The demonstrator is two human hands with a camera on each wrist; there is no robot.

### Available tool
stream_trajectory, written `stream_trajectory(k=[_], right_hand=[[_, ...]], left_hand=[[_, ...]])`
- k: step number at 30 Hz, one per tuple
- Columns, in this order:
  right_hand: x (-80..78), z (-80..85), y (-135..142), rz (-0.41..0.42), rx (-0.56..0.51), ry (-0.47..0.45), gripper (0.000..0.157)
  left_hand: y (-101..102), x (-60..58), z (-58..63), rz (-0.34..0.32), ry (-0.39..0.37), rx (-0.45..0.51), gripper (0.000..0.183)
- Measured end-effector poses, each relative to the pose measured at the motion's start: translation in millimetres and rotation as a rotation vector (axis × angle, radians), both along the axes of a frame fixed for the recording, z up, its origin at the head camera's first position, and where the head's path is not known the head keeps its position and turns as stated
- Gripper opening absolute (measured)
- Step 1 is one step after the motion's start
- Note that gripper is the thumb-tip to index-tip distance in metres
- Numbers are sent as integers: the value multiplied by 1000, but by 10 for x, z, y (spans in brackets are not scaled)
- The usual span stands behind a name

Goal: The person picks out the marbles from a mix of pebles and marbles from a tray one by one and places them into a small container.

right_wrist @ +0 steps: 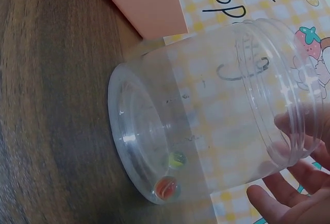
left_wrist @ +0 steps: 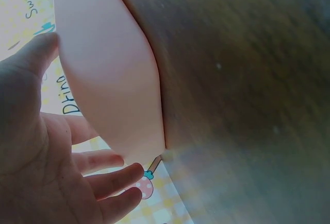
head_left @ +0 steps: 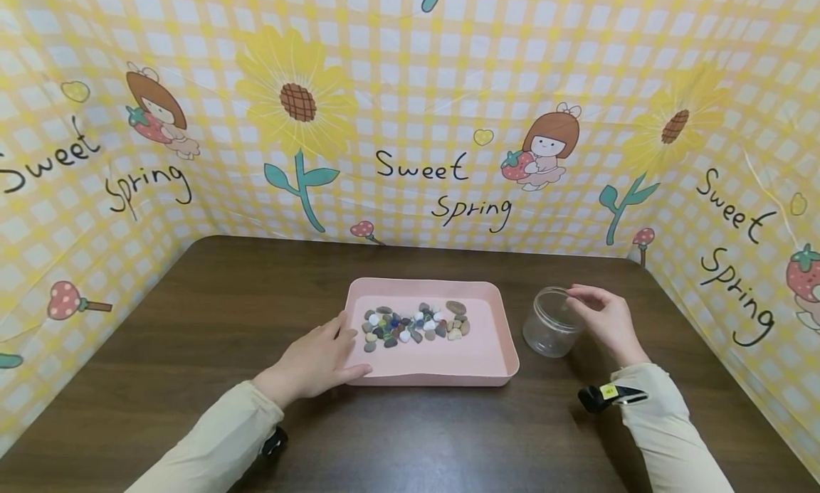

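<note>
A shallow pink tray [head_left: 442, 290] lies on the table with a band of pebbles [head_left: 416, 335] and glass marbles [head_left: 395, 323] across its middle. My left hand [head_left: 314, 358] rests against its left end, thumb at the near corner, fingers spread along the outer wall in the left wrist view. To the tray's right stands an upright clear jar [head_left: 549, 329] without a lid. My right hand [head_left: 605, 322] is at the jar's mouth, its fingertips by the rim. Inside, at the bottom, are a red-orange marble [right_wrist: 167, 188] and a yellow-green marble [right_wrist: 177, 159].
The dark wooden table [head_left: 423, 436] extends in front of the tray and to both sides. A yellow checked cloth [head_left: 410, 109] printed with flowers and lettering rises behind it and at left and right. A black strap [head_left: 611, 395] is round the right wrist.
</note>
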State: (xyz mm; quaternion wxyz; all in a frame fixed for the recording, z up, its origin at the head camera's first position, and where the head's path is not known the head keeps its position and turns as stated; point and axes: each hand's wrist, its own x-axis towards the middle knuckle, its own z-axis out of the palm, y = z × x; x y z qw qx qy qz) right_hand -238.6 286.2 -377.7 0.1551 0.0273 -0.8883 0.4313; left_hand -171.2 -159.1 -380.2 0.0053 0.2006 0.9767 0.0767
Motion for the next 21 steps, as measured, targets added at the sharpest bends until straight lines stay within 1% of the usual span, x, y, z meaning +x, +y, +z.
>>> stream_trajectory(k=[10,14,21], right_hand=[[10,53,-13,34,-10,2,31],[9,119,-58,58,-3,42,30],[15,256,-194,128,-30,124,26]], left_hand=[[0,-4,18,-7,-13,-6,71],[-3,1,23,-11,-11,-5,71],[-4,1,9,-10,-11,-8,71]])
